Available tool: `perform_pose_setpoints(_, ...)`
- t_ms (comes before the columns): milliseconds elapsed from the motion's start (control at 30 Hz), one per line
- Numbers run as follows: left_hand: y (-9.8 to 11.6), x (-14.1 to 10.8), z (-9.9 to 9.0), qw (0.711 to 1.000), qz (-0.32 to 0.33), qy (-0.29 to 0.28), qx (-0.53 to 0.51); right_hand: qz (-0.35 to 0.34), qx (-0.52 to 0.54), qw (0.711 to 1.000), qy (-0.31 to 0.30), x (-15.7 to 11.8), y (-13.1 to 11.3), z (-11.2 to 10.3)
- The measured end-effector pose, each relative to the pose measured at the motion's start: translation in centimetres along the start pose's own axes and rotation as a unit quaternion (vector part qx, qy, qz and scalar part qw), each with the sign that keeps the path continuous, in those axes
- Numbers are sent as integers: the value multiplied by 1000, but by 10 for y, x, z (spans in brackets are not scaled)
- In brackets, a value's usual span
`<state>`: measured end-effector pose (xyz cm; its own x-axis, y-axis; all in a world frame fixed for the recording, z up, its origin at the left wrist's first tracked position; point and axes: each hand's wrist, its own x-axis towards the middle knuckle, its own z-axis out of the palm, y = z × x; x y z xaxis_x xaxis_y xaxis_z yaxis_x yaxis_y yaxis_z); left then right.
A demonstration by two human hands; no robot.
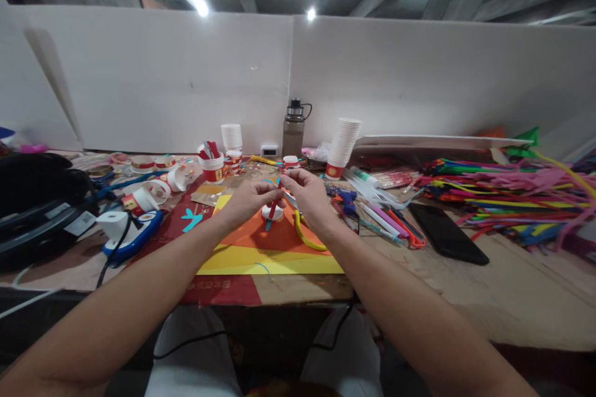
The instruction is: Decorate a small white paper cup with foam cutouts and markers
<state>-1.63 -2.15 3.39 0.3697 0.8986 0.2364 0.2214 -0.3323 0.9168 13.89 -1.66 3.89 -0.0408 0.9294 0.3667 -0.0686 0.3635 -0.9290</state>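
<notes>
Both hands meet above the middle of the table [512, 298], over an orange paper sheet [261, 239] that lies on a yellow sheet [242, 260]. The left hand [249, 198] is curled, its fingertips pinching the upper end of a red pipe cleaner [274, 205] that slants down to a teal tip just above the orange paper. The right hand [307, 195] is likewise closed at the fingertips, touching the same top end of the pipe cleaner; a short pale strip seems to stick out from under its fingers, though it is too small to tell what it is. Directly under the hands sits a small white cup piece [272, 213], resting on the orange sheet. A yellow pipe cleaner [305, 237] curves across the sheet's right edge, just beside the right wrist.

Farther right lie a black phone [447, 232] and a broad heap of coloured pipe cleaners [507, 192]. A tilted stack of paper cups [343, 144] and a dark water bottle [293, 130] stand near the white wall. On the left, a blue and white glue gun [133, 232] lies beside cut red-and-white cups [149, 189].
</notes>
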Motion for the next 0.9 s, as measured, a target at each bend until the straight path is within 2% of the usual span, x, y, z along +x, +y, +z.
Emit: perform_pose_setpoints(900, -1, -1, 2, 1000, 2, -9, 10, -14, -22, 1000, 7, 1, 4, -2)
